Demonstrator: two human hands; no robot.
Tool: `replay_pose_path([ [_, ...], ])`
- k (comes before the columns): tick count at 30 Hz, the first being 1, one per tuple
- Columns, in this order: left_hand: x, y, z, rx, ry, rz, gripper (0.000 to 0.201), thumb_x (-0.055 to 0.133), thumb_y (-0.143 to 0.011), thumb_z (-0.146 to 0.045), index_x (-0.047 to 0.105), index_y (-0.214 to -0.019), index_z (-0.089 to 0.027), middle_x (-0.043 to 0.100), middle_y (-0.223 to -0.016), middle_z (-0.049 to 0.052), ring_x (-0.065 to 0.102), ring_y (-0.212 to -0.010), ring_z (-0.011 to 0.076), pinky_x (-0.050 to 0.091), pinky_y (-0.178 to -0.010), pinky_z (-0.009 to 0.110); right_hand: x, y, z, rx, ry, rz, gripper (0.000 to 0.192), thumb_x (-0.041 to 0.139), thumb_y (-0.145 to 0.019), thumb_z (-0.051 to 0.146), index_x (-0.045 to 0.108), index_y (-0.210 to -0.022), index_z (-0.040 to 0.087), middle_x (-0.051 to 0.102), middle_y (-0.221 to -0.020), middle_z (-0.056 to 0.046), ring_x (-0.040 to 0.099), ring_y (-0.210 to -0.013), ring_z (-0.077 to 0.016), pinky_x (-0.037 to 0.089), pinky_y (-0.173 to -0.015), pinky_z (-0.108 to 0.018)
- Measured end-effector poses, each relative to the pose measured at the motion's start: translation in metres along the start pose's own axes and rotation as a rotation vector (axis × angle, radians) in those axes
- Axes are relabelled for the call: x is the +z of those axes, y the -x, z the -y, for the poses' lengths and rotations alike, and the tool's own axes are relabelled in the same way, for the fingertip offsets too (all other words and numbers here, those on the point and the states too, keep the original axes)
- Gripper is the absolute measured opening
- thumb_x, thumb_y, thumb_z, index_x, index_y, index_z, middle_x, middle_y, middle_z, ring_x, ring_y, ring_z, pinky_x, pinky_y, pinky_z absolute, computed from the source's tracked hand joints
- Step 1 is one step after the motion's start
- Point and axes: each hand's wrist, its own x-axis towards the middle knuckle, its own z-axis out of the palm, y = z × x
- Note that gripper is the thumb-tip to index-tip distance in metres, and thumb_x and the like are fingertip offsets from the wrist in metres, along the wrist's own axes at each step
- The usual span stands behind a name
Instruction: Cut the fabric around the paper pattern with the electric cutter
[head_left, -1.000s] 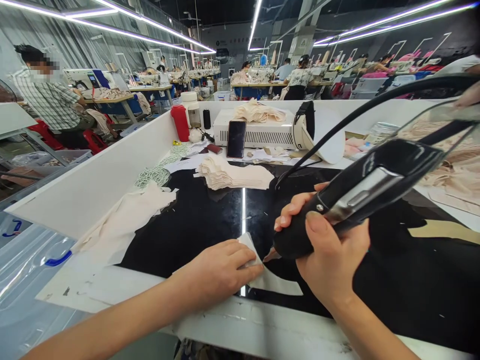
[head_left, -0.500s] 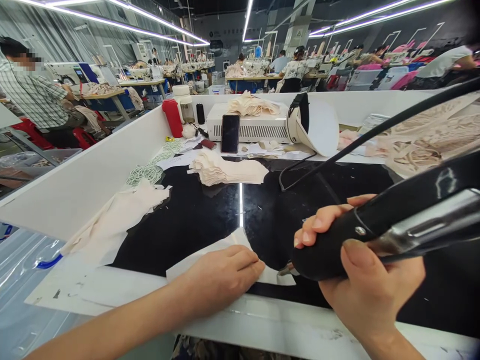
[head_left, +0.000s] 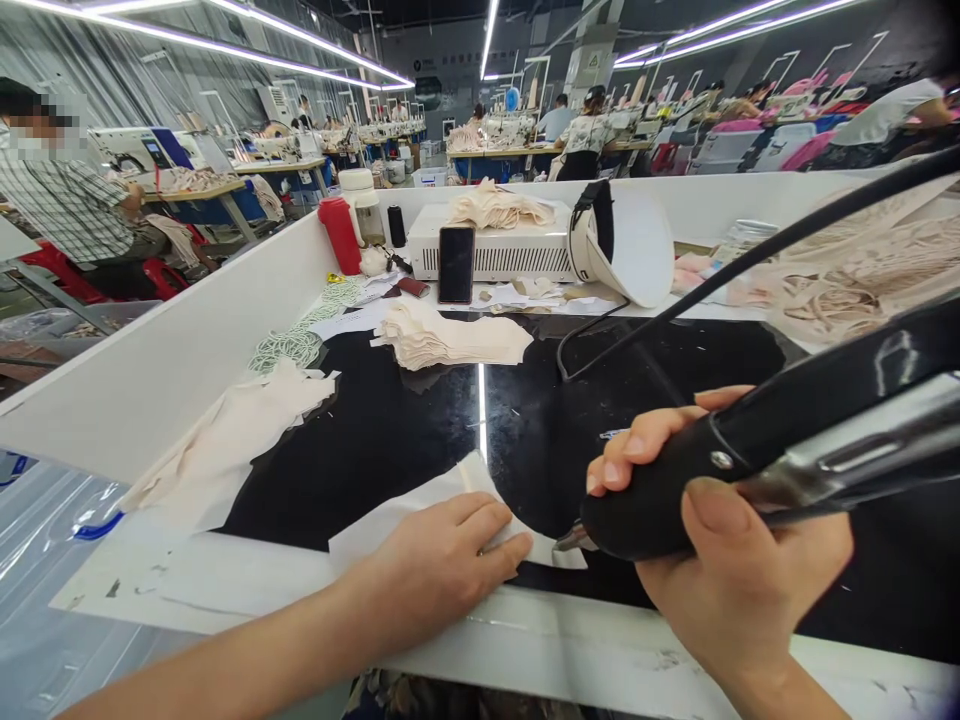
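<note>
I judge a cut in progress: left hand (head_left: 442,570) flat, open, pinning the white fabric piece (head_left: 405,515) at the black worktop's (head_left: 390,430) near edge, right hand (head_left: 720,570) clenched round the black handheld cutter (head_left: 750,460), tip at the fabric's edge; next needs steady tip guidance.

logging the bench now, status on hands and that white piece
Left hand flat on white fabric piece. Right hand gripping black handheld tool, tip at the piece's edge. Nothing in the way.
</note>
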Motion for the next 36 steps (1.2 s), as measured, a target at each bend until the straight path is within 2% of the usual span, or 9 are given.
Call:
replay_pose_path([
  [5, 0.000, 0.000, -0.002, -0.013, 0.007, -0.024, 0.019, 0.055, -0.119, -0.012, 0.066, -0.134, -0.012, 0.074, -0.110, 0.009, 0.074, -0.105, 0.0259, 0.066, -0.089, 0.035, 0.008, -0.001, -0.006, -0.018, -0.017, 0.001, 0.048, 0.103, -0.087, 0.048, 0.072, -0.118, 0.030, 0.075, -0.084, 0.004, 0.071, -0.062, -0.0188, 0.063, -0.054, -0.033],
  [12, -0.002, -0.005, -0.007, -0.022, 0.069, -0.020, 0.020, 0.064, -0.114, -0.010, 0.068, -0.134, -0.011, 0.073, -0.113, 0.009, 0.073, -0.106, 0.0270, 0.066, -0.091, 0.035, 0.010, -0.003, -0.008, 0.007, -0.012, 0.037, 0.045, 0.101, -0.088, 0.044, 0.070, -0.117, 0.030, 0.075, -0.084, 0.004, 0.069, -0.060, -0.0190, 0.062, -0.053, -0.034],
  [16, -0.002, -0.006, -0.009, -0.095, 0.132, -0.052, 0.017, 0.062, -0.118, -0.016, 0.071, -0.132, -0.016, 0.071, -0.118, 0.010, 0.071, -0.108, 0.0267, 0.066, -0.091, 0.034, 0.010, -0.004, -0.007, -0.006, 0.000, 0.044, 0.039, 0.097, -0.093, 0.039, 0.069, -0.118, 0.029, 0.075, -0.084, 0.004, 0.070, -0.061, -0.0192, 0.063, -0.055, -0.034],
  [22, -0.002, -0.006, -0.010, -0.134, 0.175, -0.076, 0.019, 0.061, -0.120, -0.024, 0.073, -0.133, -0.020, 0.069, -0.121, 0.012, 0.071, -0.111, 0.0280, 0.067, -0.095, 0.036, 0.011, -0.006, -0.011, -0.006, -0.042, 0.036, 0.048, 0.103, -0.088, 0.046, 0.070, -0.118, 0.029, 0.076, -0.086, 0.005, 0.071, -0.063, -0.0174, 0.064, -0.058, -0.032],
  [28, -0.002, -0.007, -0.012, -0.151, 0.216, -0.055, 0.019, 0.066, -0.117, -0.024, 0.076, -0.133, -0.019, 0.068, -0.122, 0.013, 0.069, -0.113, 0.0272, 0.066, -0.099, 0.035, 0.013, -0.007, -0.010, 0.034, -0.014, 0.051, 0.042, 0.100, -0.092, 0.044, 0.069, -0.116, 0.030, 0.076, -0.085, 0.007, 0.071, -0.063, -0.0163, 0.065, -0.059, -0.031],
  [36, 0.000, -0.008, -0.014, -0.171, 0.223, -0.041, 0.022, 0.072, -0.115, -0.027, 0.075, -0.136, -0.022, 0.069, -0.123, 0.012, 0.069, -0.112, 0.0282, 0.065, -0.097, 0.036, 0.017, -0.013, -0.018, 0.004, -0.061, 0.062, 0.048, 0.101, -0.090, 0.046, 0.068, -0.120, 0.029, 0.077, -0.088, 0.007, 0.071, -0.063, -0.0153, 0.063, -0.060, -0.030],
])
